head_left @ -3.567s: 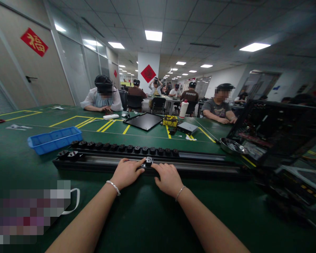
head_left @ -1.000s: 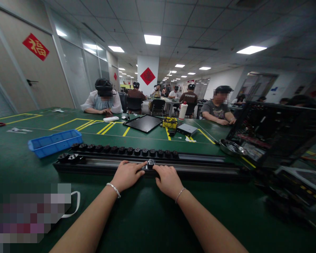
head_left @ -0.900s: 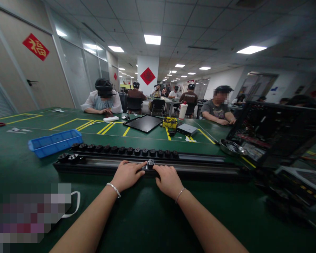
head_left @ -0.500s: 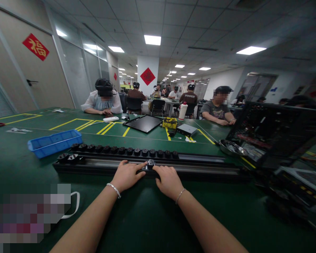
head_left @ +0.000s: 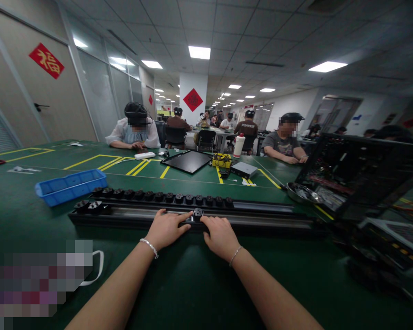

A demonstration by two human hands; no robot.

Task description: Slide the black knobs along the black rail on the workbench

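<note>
A small black socket module [head_left: 198,212] sits in the channel of a long black rail [head_left: 131,222] that lies across the table in front of me. My left hand [head_left: 165,228] reaches in from the left. Its index fingertip touches the module's left side, while its thumb lies at the rail's front edge. From the right, my right hand [head_left: 221,236] has bent fingers against the module's other side, so the piece is gripped between both hands. Two similar socket modules [head_left: 88,206] sit at the rail's left end. Behind it, a row of several socket modules [head_left: 159,196] lines a second rail.
A blue plastic bin [head_left: 72,187] is beyond the rail's left end. An open black computer case [head_left: 358,174], a metal bowl [head_left: 303,193] and a power supply [head_left: 395,240] crowd the right. A flat black panel [head_left: 186,161] lies farther back. Other people sit across the table.
Almost nothing differs. The socket module and my right fingertips have shifted very slightly to the right; my left hand stays in place.
</note>
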